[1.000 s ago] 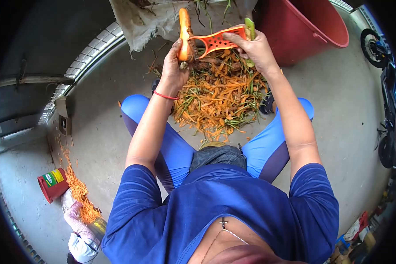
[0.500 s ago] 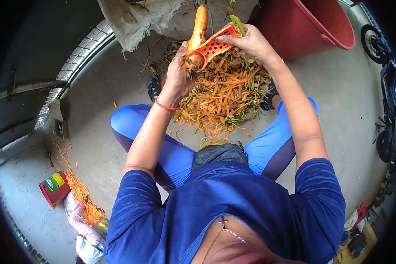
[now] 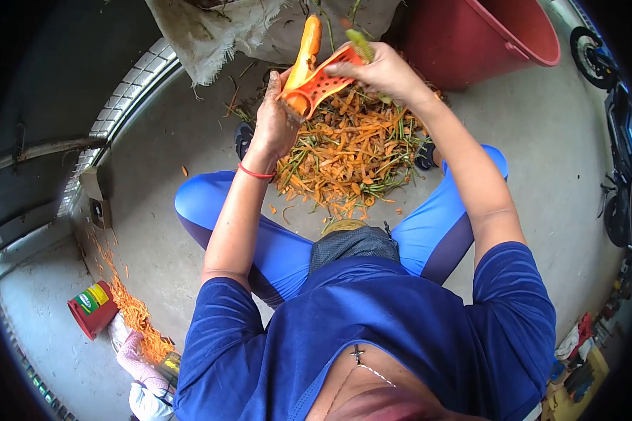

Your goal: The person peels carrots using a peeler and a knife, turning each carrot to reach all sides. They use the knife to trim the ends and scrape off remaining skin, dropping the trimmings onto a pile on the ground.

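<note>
My left hand [image 3: 277,119] is closed around the thick lower end of a carrot [image 3: 307,52], whose narrower end points up and away from me. Pinched in my right hand [image 3: 393,74] is an orange-red peeler [image 3: 330,78] with a hole-dotted body. Its wide head lies across the carrot close to my left fingers. A yellow-green piece [image 3: 360,46] shows at my right fingers, blurred. Below both hands, between my feet, spreads a heap of orange peelings [image 3: 351,154] mixed with green stalks.
A large red bucket [image 3: 449,45] stands beyond my right hand. Pale sacking [image 3: 218,38] lies at the top. At lower left are a small red pail [image 3: 93,309], orange shreds [image 3: 135,312] and another person's pink sleeve [image 3: 139,361]. A motorbike [image 3: 618,133] stands at right.
Both hands have shifted slightly left with the carrot and peeler. The peeler's head now covers more of the carrot's thick end. The view has moved a little.
</note>
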A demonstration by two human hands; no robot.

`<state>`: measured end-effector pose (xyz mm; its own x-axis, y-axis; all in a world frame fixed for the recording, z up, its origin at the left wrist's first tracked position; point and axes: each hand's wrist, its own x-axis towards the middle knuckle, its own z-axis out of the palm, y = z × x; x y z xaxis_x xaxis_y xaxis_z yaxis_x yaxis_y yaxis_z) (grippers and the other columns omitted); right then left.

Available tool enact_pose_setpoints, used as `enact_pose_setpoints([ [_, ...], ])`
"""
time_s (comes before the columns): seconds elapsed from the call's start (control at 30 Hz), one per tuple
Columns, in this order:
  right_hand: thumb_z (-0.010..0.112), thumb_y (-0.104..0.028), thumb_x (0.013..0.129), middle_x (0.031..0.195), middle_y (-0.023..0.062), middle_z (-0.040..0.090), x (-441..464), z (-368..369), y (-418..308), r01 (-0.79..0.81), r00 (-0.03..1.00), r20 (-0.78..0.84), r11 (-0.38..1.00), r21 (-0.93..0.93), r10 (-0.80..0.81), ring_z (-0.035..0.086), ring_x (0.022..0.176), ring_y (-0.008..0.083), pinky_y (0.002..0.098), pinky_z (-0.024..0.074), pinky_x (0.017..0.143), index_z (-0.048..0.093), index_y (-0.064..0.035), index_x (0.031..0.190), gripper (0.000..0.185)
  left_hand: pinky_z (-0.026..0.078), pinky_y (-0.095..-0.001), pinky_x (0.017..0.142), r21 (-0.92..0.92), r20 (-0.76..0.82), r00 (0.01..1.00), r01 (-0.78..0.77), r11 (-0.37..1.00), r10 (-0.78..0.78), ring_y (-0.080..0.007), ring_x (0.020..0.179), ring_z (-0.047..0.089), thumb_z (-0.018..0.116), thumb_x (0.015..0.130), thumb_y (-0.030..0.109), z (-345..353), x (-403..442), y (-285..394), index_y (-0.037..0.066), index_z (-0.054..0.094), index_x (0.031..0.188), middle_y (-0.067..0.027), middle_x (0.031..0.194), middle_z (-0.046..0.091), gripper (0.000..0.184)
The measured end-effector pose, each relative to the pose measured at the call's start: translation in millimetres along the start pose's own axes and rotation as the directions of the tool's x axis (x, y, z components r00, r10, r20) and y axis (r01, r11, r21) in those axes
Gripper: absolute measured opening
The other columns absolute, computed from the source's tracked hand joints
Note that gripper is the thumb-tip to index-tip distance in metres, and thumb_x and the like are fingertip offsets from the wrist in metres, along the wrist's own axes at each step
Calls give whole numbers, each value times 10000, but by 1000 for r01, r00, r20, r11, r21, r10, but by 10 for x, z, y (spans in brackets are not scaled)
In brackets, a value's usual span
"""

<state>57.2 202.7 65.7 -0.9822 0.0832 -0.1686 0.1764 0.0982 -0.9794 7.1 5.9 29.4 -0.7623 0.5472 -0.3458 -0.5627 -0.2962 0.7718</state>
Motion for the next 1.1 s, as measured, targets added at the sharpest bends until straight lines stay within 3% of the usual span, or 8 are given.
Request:
enact_pose_setpoints([
  [0.13,788,-335,743,616,-68,543,125,-54,68,31,999,-27,998,-63,-33,453,515,21,203,393,475,685,-82,832,288,507,-295,739,-101,39,997,72,992,-68,-169,930,589,393,985,399,-83,7,-18,17,505,1195,-81,1078,595,450],
  [0.27,771,-336,760,633,-68,522,401,-771,265,104,961,-238,983,-150,-138,391,486,-2,172,338,420,653,-91,850,286,469,-289,676,-167,217,961,208,964,-170,-197,857,565,405,983,376,-159,-51,24,-3,507,1165,-106,1025,587,433],
  [0.33,734,-280,803,578,-40,480,459,-995,149,198,841,-455,949,-248,-294,402,436,46,204,328,399,637,-64,840,239,471,-283,679,-166,221,955,237,957,-198,-193,858,566,399,982,396,-216,-68,6,-9,508,1164,-111,1023,586,456],
  [0.43,703,-275,827,567,-38,477,370,-1217,31,64,778,-597,970,-236,-197,407,430,56,212,335,398,646,-65,896,228,453,-272,661,-108,123,976,196,975,-182,-180,811,559,344,983,462,-189,-40,113,14,504,1175,-101,964,593,512],
  [0.53,770,-338,762,619,-76,500,394,-842,128,197,895,-414,980,35,-165,381,476,-2,165,303,412,644,-82,820,291,475,-270,680,-235,282,951,198,952,-129,-172,832,564,339,982,475,-271,42,98,36,495,1200,-86,1020,586,514],
  [0.73,761,-325,774,646,-57,563,72,97,-84,6,1000,-27,1000,26,-6,467,538,11,184,372,462,700,-88,865,261,529,-308,748,-206,-42,999,13,978,-22,-217,891,602,423,966,428,-169,36,-16,15,495,1173,-135,1044,594,467],
  [0.8,758,-313,779,652,-49,572,139,188,55,125,990,-59,987,-100,-131,479,525,21,182,375,459,695,-76,887,268,537,-317,755,-212,-45,999,11,977,-21,-214,926,613,419,970,416,-157,43,-13,30,491,1184,-131,1076,600,448],
  [1.1,767,-353,759,667,-69,570,263,-116,148,32,999,-6,993,-113,-33,430,528,0,165,368,483,683,-84,873,304,550,-331,779,-192,-63,997,28,981,-41,-276,945,628,402,986,350,-187,23,-157,24,476,1181,-145,1107,592,387],
])
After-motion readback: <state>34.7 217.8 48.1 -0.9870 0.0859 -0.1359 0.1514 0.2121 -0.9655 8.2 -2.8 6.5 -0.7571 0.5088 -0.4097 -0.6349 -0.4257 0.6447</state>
